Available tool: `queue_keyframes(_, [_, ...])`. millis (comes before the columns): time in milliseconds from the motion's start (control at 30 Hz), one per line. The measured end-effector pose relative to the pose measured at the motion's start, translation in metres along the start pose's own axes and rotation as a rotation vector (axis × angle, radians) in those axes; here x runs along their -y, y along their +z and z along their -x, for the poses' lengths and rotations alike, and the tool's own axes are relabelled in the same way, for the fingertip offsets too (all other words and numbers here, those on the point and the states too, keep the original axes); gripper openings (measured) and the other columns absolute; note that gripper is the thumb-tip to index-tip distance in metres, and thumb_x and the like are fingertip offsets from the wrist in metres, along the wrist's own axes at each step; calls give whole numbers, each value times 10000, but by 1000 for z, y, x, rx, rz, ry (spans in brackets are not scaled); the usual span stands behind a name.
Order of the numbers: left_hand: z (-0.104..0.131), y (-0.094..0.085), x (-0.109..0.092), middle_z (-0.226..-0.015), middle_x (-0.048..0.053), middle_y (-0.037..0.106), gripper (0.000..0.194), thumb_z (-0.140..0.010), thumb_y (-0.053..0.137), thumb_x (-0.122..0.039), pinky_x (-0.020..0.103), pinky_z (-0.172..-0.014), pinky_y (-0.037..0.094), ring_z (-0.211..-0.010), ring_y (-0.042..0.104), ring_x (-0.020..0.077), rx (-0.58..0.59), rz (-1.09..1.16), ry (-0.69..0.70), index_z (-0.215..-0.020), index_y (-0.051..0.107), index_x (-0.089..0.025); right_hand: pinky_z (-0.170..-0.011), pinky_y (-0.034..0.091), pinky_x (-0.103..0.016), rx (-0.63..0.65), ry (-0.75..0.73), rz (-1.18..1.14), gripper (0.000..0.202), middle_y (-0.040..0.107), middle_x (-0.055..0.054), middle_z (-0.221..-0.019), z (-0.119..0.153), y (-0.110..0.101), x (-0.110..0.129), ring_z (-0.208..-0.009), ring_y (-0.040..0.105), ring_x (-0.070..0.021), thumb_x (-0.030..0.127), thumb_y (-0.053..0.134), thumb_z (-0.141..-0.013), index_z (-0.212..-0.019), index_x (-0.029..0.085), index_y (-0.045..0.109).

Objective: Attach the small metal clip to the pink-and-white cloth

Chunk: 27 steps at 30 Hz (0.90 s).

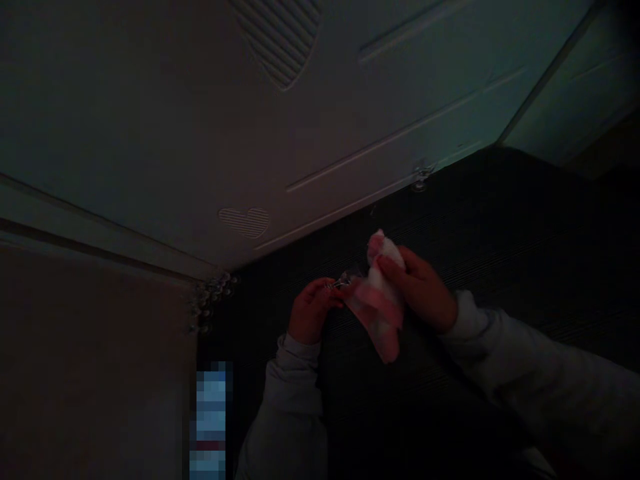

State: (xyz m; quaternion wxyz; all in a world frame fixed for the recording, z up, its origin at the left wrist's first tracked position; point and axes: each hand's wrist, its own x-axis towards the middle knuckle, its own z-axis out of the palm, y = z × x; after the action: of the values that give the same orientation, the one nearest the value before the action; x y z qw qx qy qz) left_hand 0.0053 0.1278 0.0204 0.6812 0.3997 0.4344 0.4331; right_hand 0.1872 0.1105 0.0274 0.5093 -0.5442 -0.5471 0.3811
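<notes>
The scene is dim. My right hand [425, 287] is closed on a soft pink-and-white cloth [385, 310], its thumb pressed on the white part. The cloth hangs loosely towards the lower left and looks somewhat like a sock, though I cannot be sure. To its left, my left hand [311, 308] pinches a small clear, shiny piece [345, 280] with thin metal-like parts. This piece touches or lies very near the cloth's upper left edge. Its exact kind is too dark to make out.
A pale panel [150, 133] with ribbed heart shapes rises behind the dark surface [525, 253]. Several small clear pieces [213, 293] cluster at the left corner. Another clear piece [421, 175] stands against the panel on the right. A pixelated bright patch [210, 420] lies lower left.
</notes>
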Motion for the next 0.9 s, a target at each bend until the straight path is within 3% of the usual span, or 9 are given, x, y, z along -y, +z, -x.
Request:
queue_keyframes(67, [0, 0, 0, -663, 29, 603, 240, -624, 592, -283, 252, -561, 435, -644, 570, 134, -4, -5, 0, -806, 554, -132, -521, 411, -250, -25, 44, -88, 303, 542, -21, -759, -2, -2, -1, -626, 506, -133, 401, 354, -797, -978, 199, 490])
queue_keyframes(167, [1, 0, 1, -673, 30, 608, 237, -634, 582, -295, 260, -569, 434, -635, 566, 133, 13, -51, 5, -809, 563, -136, -551, 422, -263, 44, 44, -131, 336, 554, -36, -822, -1, -1, -1, -680, 521, -149, 413, 320, -810, -1032, 203, 461])
queue_keyframes(333, [2, -2, 5, -727, 24, 620, 259, -642, 584, -297, 276, -627, 432, -639, 554, 126, 40, -208, 32, -860, 577, -157, -774, 389, -334, 297, -242, 74, 330, 518, -69, -993, 7, 6, 4, -896, 482, -193, 361, 351, -808, -1068, 186, 454])
queue_keyframes(400, [3, -2, 5, -741, 21, 620, 260, -639, 589, -295, 273, -629, 431, -636, 552, 123, 56, -255, 32, -862, 580, -163, -815, 363, -350, 339, -302, 154, 362, 497, -81, -1030, 8, 8, 6, -939, 457, -203, 340, 382, -798, -1121, 180, 413])
queue_keyframes(600, [4, -3, 2, -665, 5, 602, 237, -634, 597, -292, 256, -583, 428, -568, 536, 106, 113, -268, 53, -827, 578, -156, -656, 397, -276, 375, -252, 287, 254, 537, -52, -825, 10, 8, 9, -737, 501, -159, 323, 368, -808, -969, 170, 491])
queue_keyframes(900, [4, -6, 4, -650, 2, 604, 259, -617, 618, -266, 252, -585, 419, -560, 526, 98, 186, -240, 47, -850, 583, -159, -489, 323, -209, 412, -78, 337, 265, 541, 5, -664, 10, 6, 14, -560, 506, -114, 422, 431, -752, -854, 185, 493])
